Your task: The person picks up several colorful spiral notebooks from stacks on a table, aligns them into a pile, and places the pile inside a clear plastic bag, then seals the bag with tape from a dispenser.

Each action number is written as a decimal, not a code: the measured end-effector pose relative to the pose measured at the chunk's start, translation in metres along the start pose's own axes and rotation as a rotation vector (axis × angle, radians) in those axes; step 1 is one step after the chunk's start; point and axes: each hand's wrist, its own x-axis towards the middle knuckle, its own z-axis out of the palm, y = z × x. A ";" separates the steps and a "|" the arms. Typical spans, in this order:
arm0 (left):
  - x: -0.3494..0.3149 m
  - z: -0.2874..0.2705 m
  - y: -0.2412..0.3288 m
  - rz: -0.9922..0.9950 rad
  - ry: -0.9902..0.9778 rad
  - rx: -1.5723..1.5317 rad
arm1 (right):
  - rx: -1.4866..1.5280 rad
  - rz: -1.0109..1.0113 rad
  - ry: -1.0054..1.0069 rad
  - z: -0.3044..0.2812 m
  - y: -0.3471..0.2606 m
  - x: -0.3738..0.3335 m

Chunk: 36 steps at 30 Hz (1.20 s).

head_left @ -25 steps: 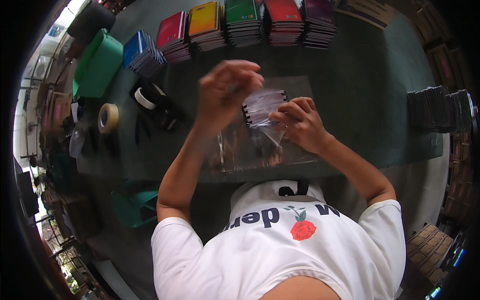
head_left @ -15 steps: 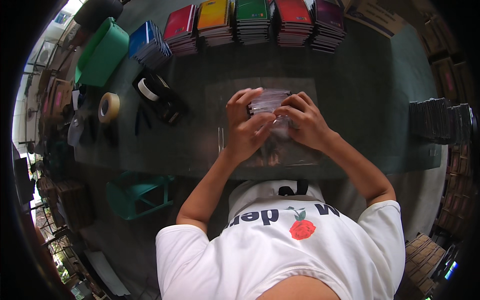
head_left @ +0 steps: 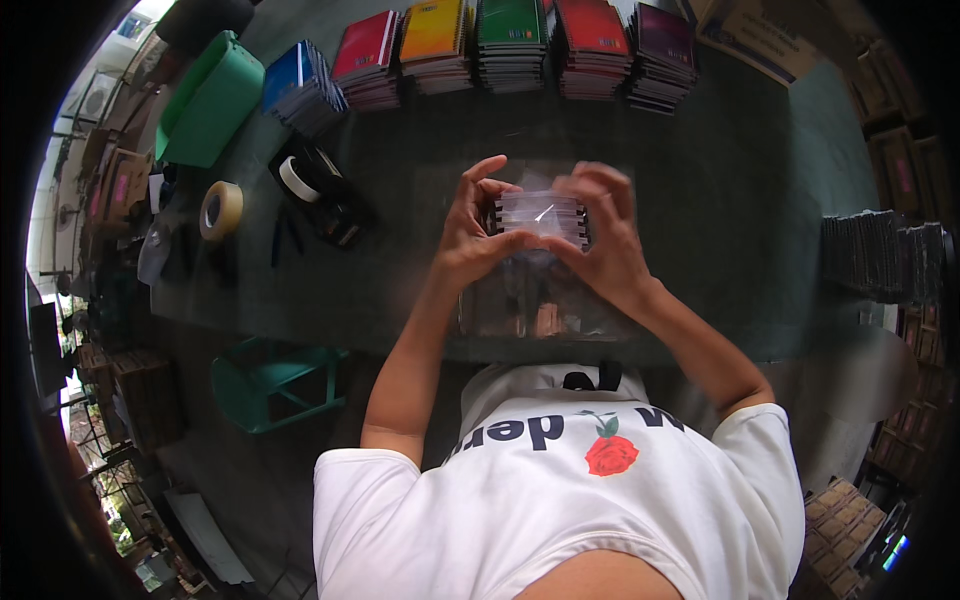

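Between my hands, above the dark table, is a small stack of spiral notebooks [head_left: 540, 212] with its page edges and black binding loops showing. Clear plastic with bright glints lies over it. My left hand [head_left: 476, 225] grips the left end, thumb along the near side and fingers at the far side. At the right end my right hand [head_left: 612, 235] has its thumb pressed on the near side; its fingers curl over the far corner and are blurred by motion. Under and near the stack, a clear plastic sheet [head_left: 500, 310] lies on the table.
Stacks of spiral notebooks [head_left: 512, 25] in several colours line the far edge. To the left are a tape dispenser [head_left: 325, 205], a tape roll [head_left: 221, 211] and a green bin [head_left: 210, 105]. More notebook stacks [head_left: 870, 255] stand at the right edge. A green stool [head_left: 275, 385] is below left.
The notebook stack has turned, so its page edges and bindings now face me. My right fingers have risen to its far right corner, and the plastic beneath has shifted.
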 end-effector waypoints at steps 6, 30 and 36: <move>0.039 -0.007 0.047 0.124 -0.323 0.699 | 0.463 0.496 -0.476 -0.013 0.033 0.040; -0.053 0.037 0.012 0.757 0.062 1.302 | -0.204 -0.355 -0.201 -0.004 0.014 -0.021; -0.061 -0.017 0.048 0.741 0.122 1.200 | -0.382 -0.351 -0.128 -0.001 0.011 -0.019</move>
